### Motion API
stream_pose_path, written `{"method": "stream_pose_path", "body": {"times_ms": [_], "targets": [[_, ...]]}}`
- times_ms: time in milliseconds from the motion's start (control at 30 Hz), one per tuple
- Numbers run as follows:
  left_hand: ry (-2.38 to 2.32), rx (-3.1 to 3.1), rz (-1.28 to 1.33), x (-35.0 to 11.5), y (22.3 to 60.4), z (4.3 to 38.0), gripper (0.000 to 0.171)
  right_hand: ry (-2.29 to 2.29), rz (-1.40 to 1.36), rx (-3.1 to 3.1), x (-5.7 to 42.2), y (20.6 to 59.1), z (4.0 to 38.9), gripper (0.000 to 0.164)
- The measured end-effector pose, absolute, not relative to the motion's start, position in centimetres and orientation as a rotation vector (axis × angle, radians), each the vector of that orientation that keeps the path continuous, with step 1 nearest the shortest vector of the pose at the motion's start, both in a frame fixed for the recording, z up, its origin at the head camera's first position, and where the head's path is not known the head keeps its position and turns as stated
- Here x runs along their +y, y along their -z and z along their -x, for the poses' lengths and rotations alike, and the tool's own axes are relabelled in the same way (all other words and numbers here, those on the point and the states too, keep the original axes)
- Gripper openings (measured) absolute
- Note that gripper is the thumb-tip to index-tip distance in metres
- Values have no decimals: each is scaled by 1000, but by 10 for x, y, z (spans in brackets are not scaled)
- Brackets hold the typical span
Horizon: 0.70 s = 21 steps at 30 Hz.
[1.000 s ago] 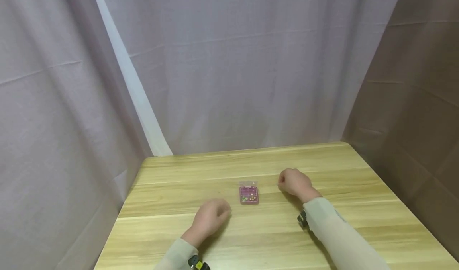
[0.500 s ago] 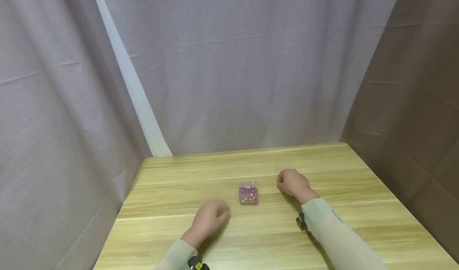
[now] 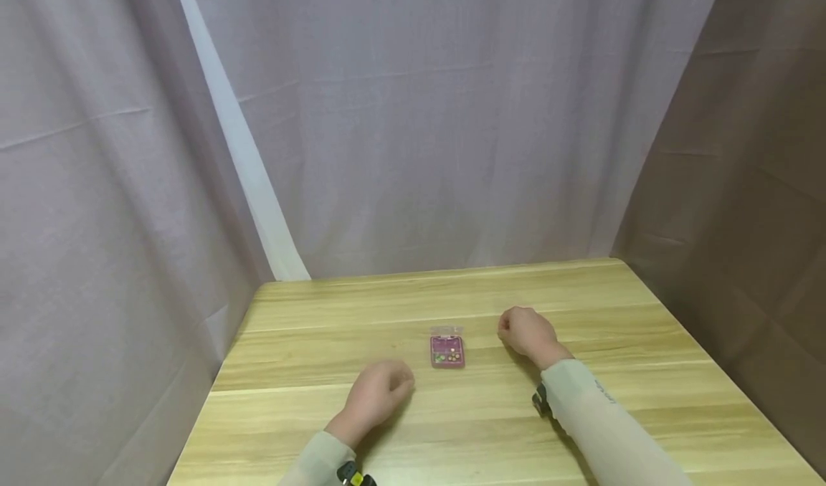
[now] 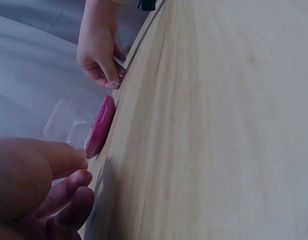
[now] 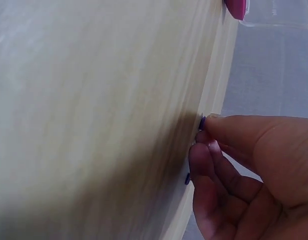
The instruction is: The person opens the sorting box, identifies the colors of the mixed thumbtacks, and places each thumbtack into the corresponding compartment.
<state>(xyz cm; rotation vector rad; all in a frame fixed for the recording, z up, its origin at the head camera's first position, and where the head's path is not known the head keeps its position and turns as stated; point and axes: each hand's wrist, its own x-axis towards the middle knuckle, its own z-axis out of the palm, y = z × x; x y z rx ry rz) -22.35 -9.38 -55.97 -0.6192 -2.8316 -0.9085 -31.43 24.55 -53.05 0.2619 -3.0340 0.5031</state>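
Note:
A small pink pill case (image 3: 447, 352) lies on the wooden table, its clear lid (image 3: 447, 330) raised at the far side. Several small green and yellowish pieces sit in its near compartments. My left hand (image 3: 379, 394) rests on the table to the left of the case, apart from it, fingers loosely curled around nothing. To the right of the case, my right hand (image 3: 529, 334) is down at the tabletop. The right wrist view shows its thumb and fingertips pinching a tiny dark blue piece (image 5: 202, 123). A second blue bit (image 5: 187, 178) shows just past the fingers.
Light wood tabletop (image 3: 310, 371) surrounds the case and both hands. Grey curtains (image 3: 413, 149) hang behind the table and along its left; a darker brownish curtain (image 3: 736, 185) hangs at the right. Each wrist wears a dark band.
My right hand has shifted very slightly left and otherwise holds its place. The left hand and the pill case stay where they were; the head view tilts a little.

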Motion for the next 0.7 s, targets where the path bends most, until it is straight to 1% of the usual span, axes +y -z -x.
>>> {"method": "stream_pose_path", "body": {"times_ms": [300,467,700], "targets": [[917,-2838,609,-92,559,226,16,-572,-323,-2944,241,534,312,10],[927,-2833,613,-92,559,228,15,-650,-368,-2914,227,531,307,10],[913,-2852,615,-93,561,231,15,-720,-441,-2857,205,524,297,4]]}}
